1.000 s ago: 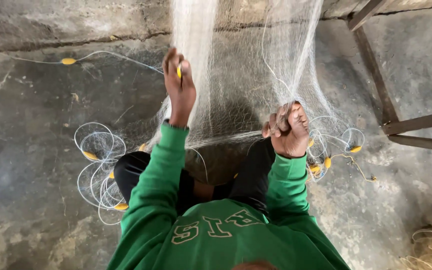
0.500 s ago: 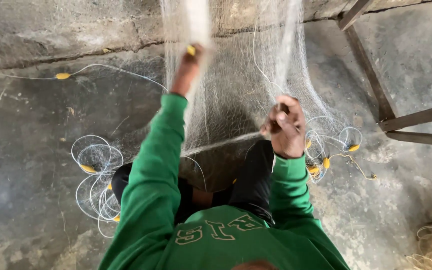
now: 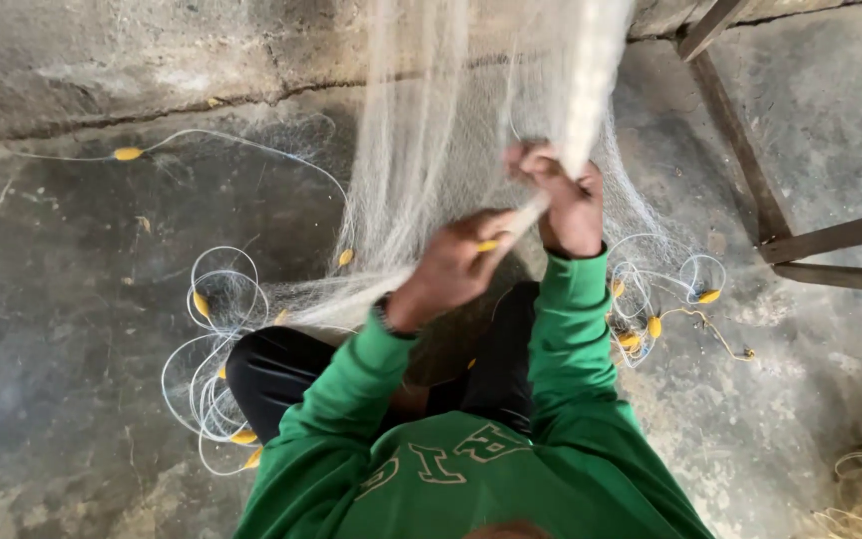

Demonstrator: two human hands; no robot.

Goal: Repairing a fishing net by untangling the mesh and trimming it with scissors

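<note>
A fine white fishing net hangs down in front of me and spreads over my lap. My left hand pinches a bunched strand of the net with a small yellow float at my fingers. My right hand grips the gathered net just above it, fist closed. The two hands nearly touch. Both arms wear green sleeves.
White line with yellow floats lies coiled on the concrete floor at left and at right. A rusty metal frame stands at the right. Another line with a float runs along the cracked wall base.
My left hand came down from high up on the net and moved right, meeting my right hand. The right hand rose slightly and shifted toward the middle.
</note>
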